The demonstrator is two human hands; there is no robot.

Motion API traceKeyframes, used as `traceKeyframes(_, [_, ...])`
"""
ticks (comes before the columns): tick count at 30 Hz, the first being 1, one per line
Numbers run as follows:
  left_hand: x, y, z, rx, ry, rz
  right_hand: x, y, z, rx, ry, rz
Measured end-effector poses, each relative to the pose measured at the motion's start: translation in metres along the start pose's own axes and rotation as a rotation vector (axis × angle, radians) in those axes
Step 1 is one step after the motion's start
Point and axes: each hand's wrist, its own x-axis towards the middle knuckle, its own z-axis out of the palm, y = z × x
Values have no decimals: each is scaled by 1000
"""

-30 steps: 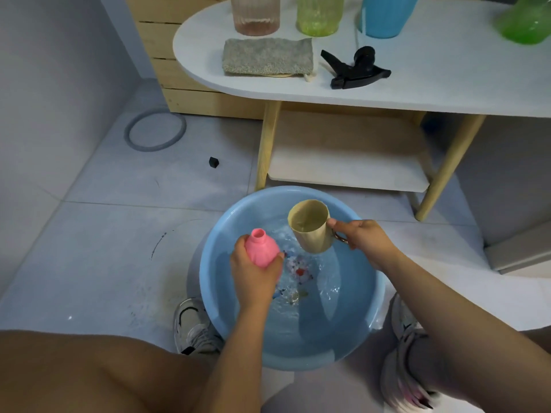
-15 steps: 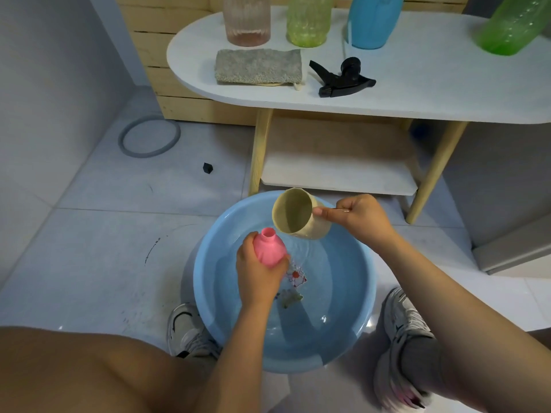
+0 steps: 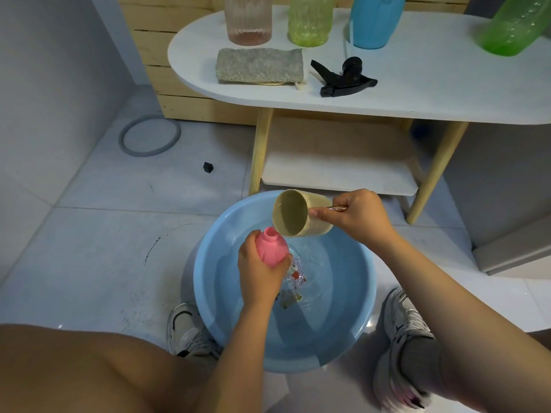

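While the right hand (image 3: 357, 214) grips a beige plastic mug (image 3: 298, 217) by its handle, the left hand (image 3: 259, 278) clasps a small pink plastic bottle (image 3: 271, 247).
Light, stiff, probably slippery when wet: best held round its body.

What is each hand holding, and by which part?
The left hand grips the pink bottle round its body, below the open neck. The right hand holds the beige cup by its handle, tipped over the blue basin.

One wide-angle camera rode on the person's head, facing forward and steeply down. It hung close over the basin (image 3: 208, 296) on the floor (image 3: 89, 248), so the left hand (image 3: 262, 277) with its bottle (image 3: 271, 247) and the right hand (image 3: 357, 217) with its cup (image 3: 293, 217) filled mid-frame; the table (image 3: 432, 84) lay farther off, along the top edge.
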Motion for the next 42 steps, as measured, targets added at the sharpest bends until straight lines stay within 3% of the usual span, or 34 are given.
traceKeyframes(18, [1, 2, 0, -11, 5, -7, 0, -17, -13, -142, 96, -163])
traceKeyframes(42, [0, 8, -2, -7, 13, -13, 3, -26, -14, -361, 94, -388])
